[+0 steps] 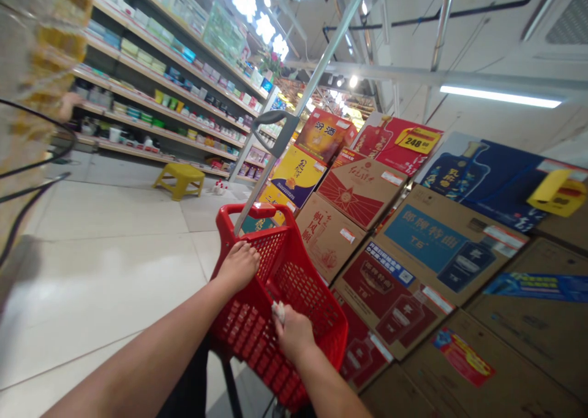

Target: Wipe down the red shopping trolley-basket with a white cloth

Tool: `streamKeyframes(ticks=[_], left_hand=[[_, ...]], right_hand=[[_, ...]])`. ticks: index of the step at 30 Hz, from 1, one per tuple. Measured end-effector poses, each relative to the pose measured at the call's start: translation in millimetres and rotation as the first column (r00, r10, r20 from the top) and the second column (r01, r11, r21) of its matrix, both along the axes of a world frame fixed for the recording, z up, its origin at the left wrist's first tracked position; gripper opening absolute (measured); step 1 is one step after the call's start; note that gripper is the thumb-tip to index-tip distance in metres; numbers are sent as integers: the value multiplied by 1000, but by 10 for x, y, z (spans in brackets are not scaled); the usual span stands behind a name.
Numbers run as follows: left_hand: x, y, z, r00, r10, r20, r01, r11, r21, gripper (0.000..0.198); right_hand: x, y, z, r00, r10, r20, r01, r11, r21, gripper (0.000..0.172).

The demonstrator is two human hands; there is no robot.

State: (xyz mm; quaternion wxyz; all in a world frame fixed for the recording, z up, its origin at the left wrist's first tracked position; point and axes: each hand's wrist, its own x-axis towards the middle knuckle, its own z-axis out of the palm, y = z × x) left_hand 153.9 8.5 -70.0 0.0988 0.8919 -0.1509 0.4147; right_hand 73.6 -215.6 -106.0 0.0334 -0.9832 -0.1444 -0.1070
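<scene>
The head camera looks down on a tilted scene in a shop aisle. Both bare forearms reach forward to a red plastic shopping basket, which has a mesh side and a long grey pull handle rising from it. The left hand is closed over the basket's upper edge. The right hand is closed at the basket's mesh side, gripping a small white thing that pokes out by the fingers. What that thing is cannot be told.

Right of the basket, printed cardboard boxes stand stacked in a wall, just beside it, with a yellow price tag reading 248 on top. Left of it, a pale tiled floor leads to long shelves of packaged goods, with a low yellow stool in front of them.
</scene>
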Motion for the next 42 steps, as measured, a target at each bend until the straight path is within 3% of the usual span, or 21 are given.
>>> streamKeyframes(ticks=[3, 9, 11, 14, 16, 19, 21, 23, 27, 30, 34, 36, 40, 42], left_hand=[[-21, 4, 22, 1000, -10, -10, 10, 1000, -6, 23], [-15, -5, 14, 1000, 0, -27, 0, 1000, 3, 25], [-6, -10, 1, 1000, 0, -28, 0, 1000, 2, 25], [5, -3, -3, 1000, -3, -28, 3, 1000, -1, 24], [13, 6, 7, 1000, -3, -28, 3, 1000, -2, 24], [10, -14, 17, 1000, 10, -30, -11, 1000, -12, 25], [-29, -80, -7, 999, 32, -28, -33, 999, -32, 25], [-105, -187, -66, 999, 22, -23, -23, 999, -38, 24], [-243, -380, -201, 991, -108, -79, 107, 994, -15, 28], [-220, -358, -189, 974, -117, -196, 113, 993, -32, 34], [-98, -187, -102, 965, -79, -249, 70, 997, -44, 32], [-61, -143, -101, 967, -37, -252, 21, 998, -63, 28], [-110, -241, -207, 967, 11, -256, -27, 998, -61, 24], [-178, -327, -283, 967, -30, -252, 27, 1000, -15, 28]], right_hand=[[-20, -10, -6, 995, 52, 81, -50, 998, -36, 37], [-12, -96, 25, 994, 69, -82, -59, 991, 116, 38], [-22, -98, -3, 995, 91, -35, -88, 993, 85, 34], [-54, -79, -52, 975, 205, 87, -207, 978, 17, 49], [-67, -63, -52, 968, 234, 94, -240, 970, 48, 52], [-61, -21, -1, 994, 113, -9, -111, 986, 122, 37], [-43, 26, 29, 998, 35, -47, -29, 993, 114, 36], [-16, 83, 33, 999, 9, -43, -5, 995, 100, 35], [71, 177, 20, 999, 9, -32, -5, 995, 101, 33], [116, 163, 79, 987, 155, -45, -144, 972, 187, 43], [34, 23, 164, 925, 370, -87, -312, 871, 379, 39], [-53, -36, 133, 922, 383, -53, -349, 884, 309, 37], [-170, 19, -38, 912, 396, 109, -394, 918, -42, 46], [-162, 126, -78, 943, 317, 104, -314, 949, -42, 53]])
